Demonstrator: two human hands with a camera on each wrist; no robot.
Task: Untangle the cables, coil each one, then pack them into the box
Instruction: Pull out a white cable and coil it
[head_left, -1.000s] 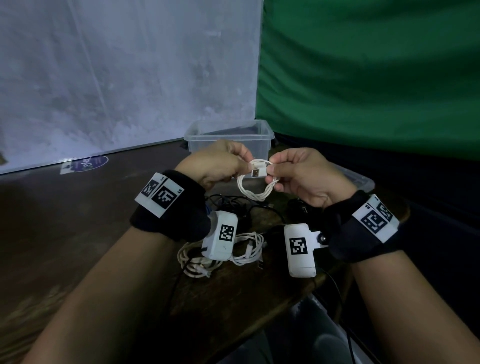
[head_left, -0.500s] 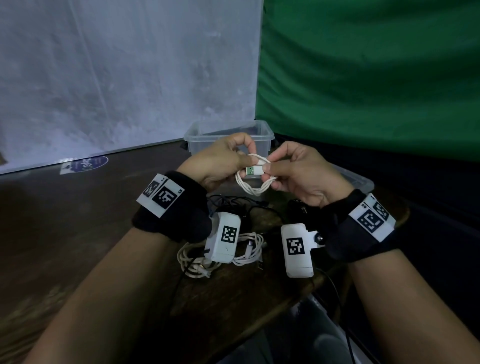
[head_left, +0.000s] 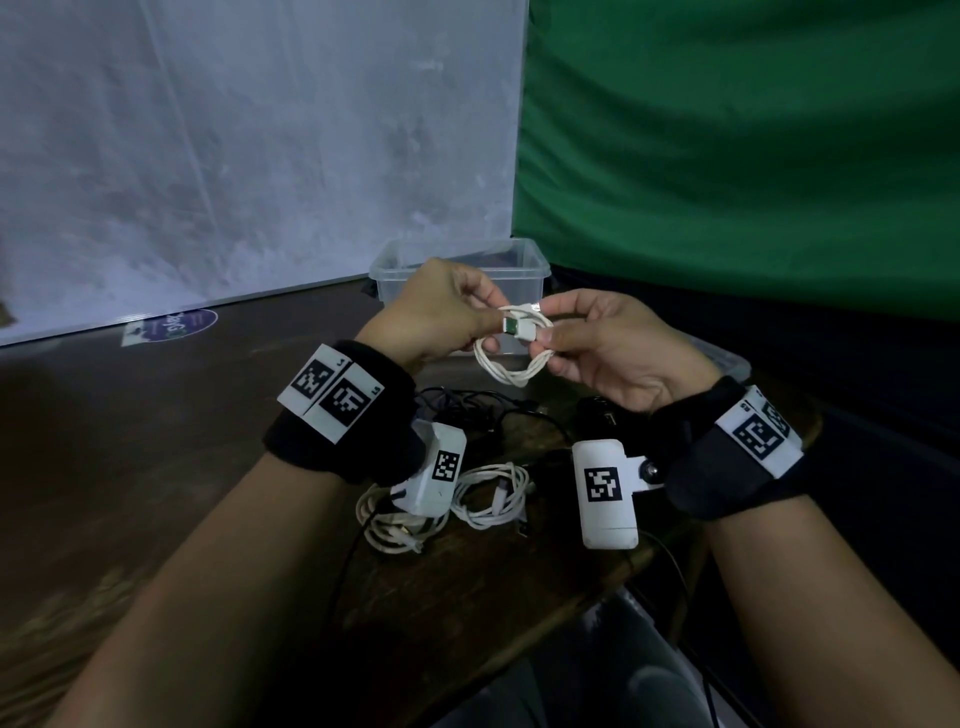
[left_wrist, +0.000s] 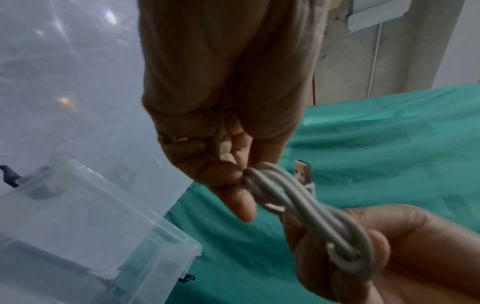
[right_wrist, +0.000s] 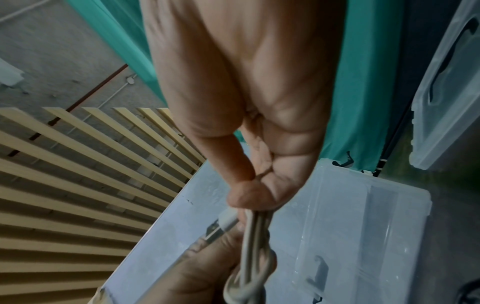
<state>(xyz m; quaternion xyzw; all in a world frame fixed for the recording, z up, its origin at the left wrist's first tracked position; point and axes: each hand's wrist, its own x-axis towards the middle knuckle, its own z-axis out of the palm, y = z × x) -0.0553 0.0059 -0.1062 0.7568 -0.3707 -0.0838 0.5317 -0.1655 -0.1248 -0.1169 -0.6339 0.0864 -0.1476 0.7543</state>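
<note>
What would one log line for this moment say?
step: coiling | left hand: pinches white cable | right hand: grips same coil | box: open behind hands | other cables: on table

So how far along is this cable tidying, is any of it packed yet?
Roughly midway. Two coiled white cables lie on the dark wooden table, looking finished. The left hand and right hand together hold a third small white cable coil, apparently securing its plug end. A tangle of black cables is left, and the clear plastic box shows nothing white inside.
</note>
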